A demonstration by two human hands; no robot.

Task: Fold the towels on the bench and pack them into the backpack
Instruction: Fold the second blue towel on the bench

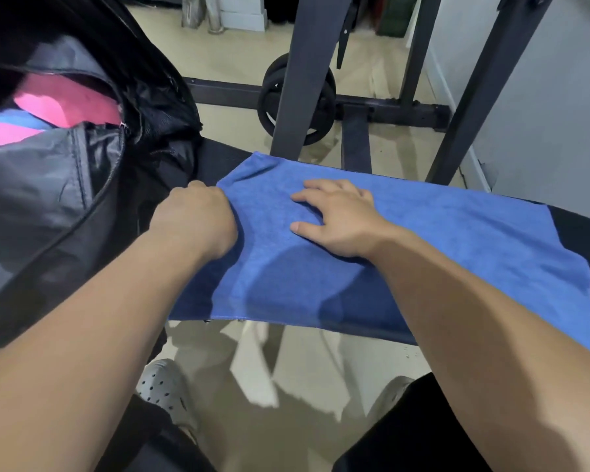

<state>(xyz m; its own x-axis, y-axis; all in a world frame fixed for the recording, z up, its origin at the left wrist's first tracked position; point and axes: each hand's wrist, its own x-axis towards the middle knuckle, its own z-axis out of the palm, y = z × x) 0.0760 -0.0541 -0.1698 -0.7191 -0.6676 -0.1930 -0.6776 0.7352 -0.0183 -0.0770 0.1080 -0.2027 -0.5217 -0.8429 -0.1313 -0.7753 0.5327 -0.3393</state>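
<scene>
A blue towel [440, 247] lies spread across the black bench [579, 229]. My left hand [195, 216] is closed on the towel's left edge. My right hand [338, 216] rests flat on the towel, fingers apart, just right of the left hand. The black backpack [58, 199] stands open on the bench's left end, with pink towels [69, 103] and a blue one [17, 118] showing inside its main pocket.
A dark rack frame [297, 73] with a black weight plate [269, 100] stands behind the bench on the beige floor. A grey wall [559, 114] is at the right. My feet in grey clogs [164, 390] are below the bench.
</scene>
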